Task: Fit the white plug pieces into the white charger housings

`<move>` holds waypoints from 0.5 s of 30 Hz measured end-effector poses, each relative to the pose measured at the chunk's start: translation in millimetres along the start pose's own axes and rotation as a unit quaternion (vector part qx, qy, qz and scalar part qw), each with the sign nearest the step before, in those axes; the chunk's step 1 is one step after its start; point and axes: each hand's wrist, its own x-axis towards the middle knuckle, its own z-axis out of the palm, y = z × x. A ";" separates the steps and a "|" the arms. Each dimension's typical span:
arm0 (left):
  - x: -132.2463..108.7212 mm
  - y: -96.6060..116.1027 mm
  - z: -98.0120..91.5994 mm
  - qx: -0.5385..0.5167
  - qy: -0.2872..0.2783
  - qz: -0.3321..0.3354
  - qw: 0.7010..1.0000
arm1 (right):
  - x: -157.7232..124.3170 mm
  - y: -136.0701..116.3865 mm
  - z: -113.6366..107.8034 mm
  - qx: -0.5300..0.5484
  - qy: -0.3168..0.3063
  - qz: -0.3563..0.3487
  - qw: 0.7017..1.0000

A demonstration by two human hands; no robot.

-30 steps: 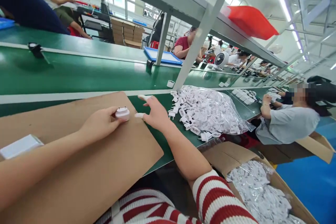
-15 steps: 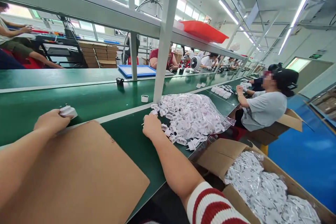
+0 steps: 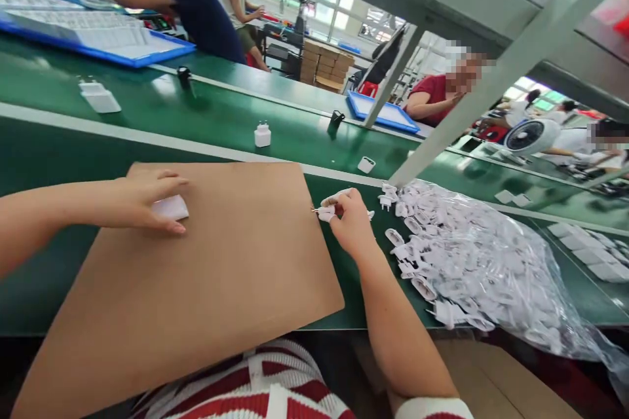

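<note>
My left hand [image 3: 147,201] is over the left part of a brown cardboard sheet [image 3: 236,242], its thumb and fingers around a white charger housing [image 3: 171,207]. Beyond the sheet's right edge, my right hand [image 3: 351,216] pinches a small white plug part [image 3: 325,212] with metal pins pointing left. To the right of that hand lies a large heap of white plug parts [image 3: 457,249], partly under clear plastic. On the green belt beyond the sheet stand a white charger [image 3: 263,135] and, farther left, another charger [image 3: 99,97].
A grey metal post [image 3: 472,91] rises behind the heap. Black clips [image 3: 336,121], a white piece [image 3: 366,164] and blue-rimmed trays [image 3: 383,111] are across the belt. Several people sit opposite, near a white fan [image 3: 531,136]. White housings [image 3: 590,252] lie at the right.
The view has swung left and down. My left hand has brought a white charger from the belt over the cardboard. My right hand has come away from the heap with a plug part.
</note>
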 end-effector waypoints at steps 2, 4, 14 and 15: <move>-11.0 -0.8 3.9 0.005 -0.039 0.031 0.999 | -1.8 -2.0 9.5 0.088 0.000 0.005 0.996; -12.3 7.3 10.3 -0.018 -0.011 0.038 0.999 | -3.5 -4.8 18.8 0.169 -0.011 0.034 0.985; -16.9 113.2 76.3 -0.518 0.001 0.115 0.847 | 4.0 -56.4 26.9 0.374 -0.138 0.186 0.898; -17.3 116.9 80.2 -0.527 -0.014 0.119 0.841 | 6.5 -61.9 26.6 0.376 -0.149 0.190 0.894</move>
